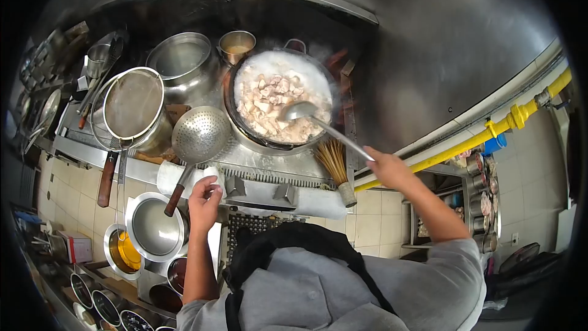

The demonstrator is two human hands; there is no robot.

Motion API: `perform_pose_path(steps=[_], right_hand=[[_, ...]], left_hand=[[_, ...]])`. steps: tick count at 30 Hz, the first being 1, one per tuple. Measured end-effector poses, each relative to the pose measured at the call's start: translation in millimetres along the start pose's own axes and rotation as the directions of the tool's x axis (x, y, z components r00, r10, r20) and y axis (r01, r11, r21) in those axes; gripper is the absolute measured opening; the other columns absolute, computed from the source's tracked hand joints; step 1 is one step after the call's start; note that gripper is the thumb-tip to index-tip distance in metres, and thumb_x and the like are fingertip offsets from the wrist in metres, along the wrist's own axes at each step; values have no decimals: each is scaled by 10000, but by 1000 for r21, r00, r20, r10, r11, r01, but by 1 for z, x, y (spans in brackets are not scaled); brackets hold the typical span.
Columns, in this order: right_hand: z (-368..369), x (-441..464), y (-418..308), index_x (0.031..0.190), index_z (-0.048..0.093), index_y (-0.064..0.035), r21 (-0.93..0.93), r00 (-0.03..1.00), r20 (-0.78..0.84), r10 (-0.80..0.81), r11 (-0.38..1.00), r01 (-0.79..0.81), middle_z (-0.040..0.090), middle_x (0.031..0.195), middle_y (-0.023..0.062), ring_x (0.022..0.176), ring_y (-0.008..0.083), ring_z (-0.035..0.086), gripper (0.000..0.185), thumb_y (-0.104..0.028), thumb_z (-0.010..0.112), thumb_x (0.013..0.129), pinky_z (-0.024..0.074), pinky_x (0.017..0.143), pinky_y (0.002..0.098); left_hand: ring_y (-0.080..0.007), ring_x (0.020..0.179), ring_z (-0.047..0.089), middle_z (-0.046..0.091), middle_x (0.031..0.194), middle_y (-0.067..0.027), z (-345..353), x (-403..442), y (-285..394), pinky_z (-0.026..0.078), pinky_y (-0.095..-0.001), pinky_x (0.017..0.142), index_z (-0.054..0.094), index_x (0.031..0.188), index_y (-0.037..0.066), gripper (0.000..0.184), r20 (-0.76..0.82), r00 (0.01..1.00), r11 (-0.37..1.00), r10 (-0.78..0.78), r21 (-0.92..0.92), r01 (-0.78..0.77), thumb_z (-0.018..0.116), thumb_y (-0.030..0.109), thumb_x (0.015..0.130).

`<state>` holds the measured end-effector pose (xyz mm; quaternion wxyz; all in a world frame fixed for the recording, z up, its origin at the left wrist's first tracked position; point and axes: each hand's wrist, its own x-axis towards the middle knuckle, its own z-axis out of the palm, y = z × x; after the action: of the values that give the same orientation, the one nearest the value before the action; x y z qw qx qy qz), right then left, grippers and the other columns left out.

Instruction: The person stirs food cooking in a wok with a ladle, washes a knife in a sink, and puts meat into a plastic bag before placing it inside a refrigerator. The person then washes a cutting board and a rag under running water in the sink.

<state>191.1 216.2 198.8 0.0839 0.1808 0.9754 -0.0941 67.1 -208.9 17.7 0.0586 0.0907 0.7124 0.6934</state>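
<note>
My right hand (390, 170) is closed round the long metal handle of a ladle (343, 138). The ladle's bowl lies among pale meat pieces (266, 98) in a large wok (228, 107). White, foamy liquid surrounds the meat, and steam rises. At the stove's front edge, my left hand (205, 201) has its fingers curled in beside a white cloth (211, 175); whether they grip anything is hidden. A perforated skimmer (201, 133) with a wooden handle rests just beyond that hand, left of the wok.
A bamboo brush (334, 162) stands at the wok's front right. Left of the wok are a mesh strainer (133, 103), a large pot (180, 55) and a small pot (237, 41). A steel bowl (136, 227) sits near my left forearm. A yellow pipe (453, 144) runs along the right.
</note>
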Motion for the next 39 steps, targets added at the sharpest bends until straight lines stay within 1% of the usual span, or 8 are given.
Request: perform_pose_path(steps=[4, 8, 12, 14, 19, 24, 35, 39], right_hand=[[23, 37, -31, 1330, 514, -167, -62, 998, 47, 39, 997, -36, 649, 1050, 212, 999, 386, 611, 413, -262, 508, 928, 478, 884, 480], [-41, 34, -34, 1324, 522, -161, -116, 999, 8, -45, 992, 45, 638, 1106, 192, 1038, 381, 595, 410, -269, 521, 928, 478, 899, 470], [-101, 39, -59, 1301, 552, -164, -130, 980, -98, -174, 978, 161, 654, 1064, 189, 1003, 382, 607, 390, -230, 547, 917, 488, 879, 436], [-104, 73, -74, 1302, 551, -122, -93, 951, -132, -280, 959, 269, 624, 1177, 168, 1092, 370, 576, 402, -217, 561, 911, 468, 926, 407], [-69, 156, -133, 1327, 523, -147, -368, 922, -81, -380, 871, 326, 658, 1110, 145, 1007, 341, 633, 401, -195, 471, 932, 509, 846, 440], [-68, 166, -145, 1258, 570, -118, -592, 954, 125, -273, 751, 292, 660, 1096, 163, 1004, 328, 644, 378, -114, 394, 924, 531, 811, 436], [-131, 70, -46, 1313, 527, -150, -364, 973, 78, -218, 902, 231, 638, 1156, 145, 1053, 362, 606, 381, -253, 492, 948, 491, 888, 457], [-76, 79, -17, 1384, 453, -171, -323, 969, 167, -181, 919, 227, 616, 1193, 158, 1104, 358, 576, 437, -259, 481, 957, 468, 930, 454]], left_hand=[[-149, 905, 603, 554, 1207, -108, 13, 8, 18, 504, -281, 787, 600, 1141, 0, 310, 68, 994, 996, 87, -27, -86, 647, 27, 836], [-151, 915, 596, 540, 1221, -104, -14, -7, 17, 500, -276, 797, 599, 1143, 5, 312, 26, 995, 995, 98, 34, -99, 646, 23, 835], [-124, 894, 578, 590, 1083, -53, -46, -37, -6, 481, -264, 803, 590, 1149, 7, 315, -116, 986, 987, -117, -124, 103, 650, 27, 841], [-115, 877, 572, 596, 1044, -42, -41, -45, -4, 475, -258, 801, 590, 1150, 5, 307, -160, 980, 988, -122, -115, 104, 645, 34, 849], [-117, 877, 578, 594, 1054, -46, -15, -56, -4, 476, -260, 807, 596, 1149, 6, 306, -200, 979, 997, -29, -77, 14, 644, 36, 848], [-105, 854, 569, 594, 1038, -43, 3, -63, -2, 473, -249, 787, 615, 1109, -9, 280, -205, 976, 990, -73, -131, 47, 648, 29, 834], [-94, 806, 545, 598, 979, -26, 13, -49, -5, 462, -243, 724, 620, 1105, 5, 283, -92, 981, 985, -169, -50, 165, 657, 35, 826], [-110, 812, 554, 609, 1053, -44, 26, -26, 15, 463, -255, 723, 620, 1115, 20, 298, -34, 996, 995, -83, 45, 84, 660, 49, 821]])
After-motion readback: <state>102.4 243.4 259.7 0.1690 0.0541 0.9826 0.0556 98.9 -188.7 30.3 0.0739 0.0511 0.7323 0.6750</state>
